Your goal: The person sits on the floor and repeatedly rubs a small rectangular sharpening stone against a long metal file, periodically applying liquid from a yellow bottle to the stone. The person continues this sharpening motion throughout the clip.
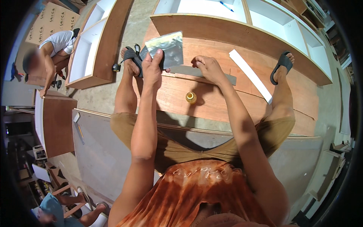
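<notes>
Left hand point(152, 70) grips a shiny sheet point(174, 51); right hand point(210, 69) curled, I can't tell around what; bottle point(191, 98) near plywood's point(171, 96) near edge.

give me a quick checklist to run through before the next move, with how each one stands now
1. Left hand gripping the sheet: ok, thumb on the near part of it.
2. Right hand free: cannot tell; fingers curled, nothing visible in them.
3. Bottle upright and apart from both hands: ok.
4. Bottle's cap on: cannot tell from above.
5. Board clear: not ok; the bottle and white strip are on it.
6. Co-worker out of the way: ok, bent down over at the left.
</notes>
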Tool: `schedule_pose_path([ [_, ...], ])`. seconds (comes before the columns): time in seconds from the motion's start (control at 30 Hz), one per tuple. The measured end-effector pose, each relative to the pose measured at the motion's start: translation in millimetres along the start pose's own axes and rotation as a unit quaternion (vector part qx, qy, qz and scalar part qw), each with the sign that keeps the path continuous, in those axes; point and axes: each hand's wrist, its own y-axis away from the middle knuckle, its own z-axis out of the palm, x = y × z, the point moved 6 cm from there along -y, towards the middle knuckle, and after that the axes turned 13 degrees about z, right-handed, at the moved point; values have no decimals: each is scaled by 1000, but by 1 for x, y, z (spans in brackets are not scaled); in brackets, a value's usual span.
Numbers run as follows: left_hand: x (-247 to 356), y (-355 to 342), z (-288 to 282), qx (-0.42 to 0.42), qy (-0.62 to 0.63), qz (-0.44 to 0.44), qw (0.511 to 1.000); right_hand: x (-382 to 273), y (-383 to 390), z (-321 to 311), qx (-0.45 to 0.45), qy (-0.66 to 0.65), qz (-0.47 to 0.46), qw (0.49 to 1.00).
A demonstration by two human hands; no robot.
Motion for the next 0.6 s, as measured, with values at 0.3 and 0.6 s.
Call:
schedule_pose_path([
  [0.3,8,-7,-21,9,-37,-24,999,115,18,2,67,79,240,965],
  [0.6,11,-4,-116,183,-2,69,981,159,92,94,-199,54,230,951],
])
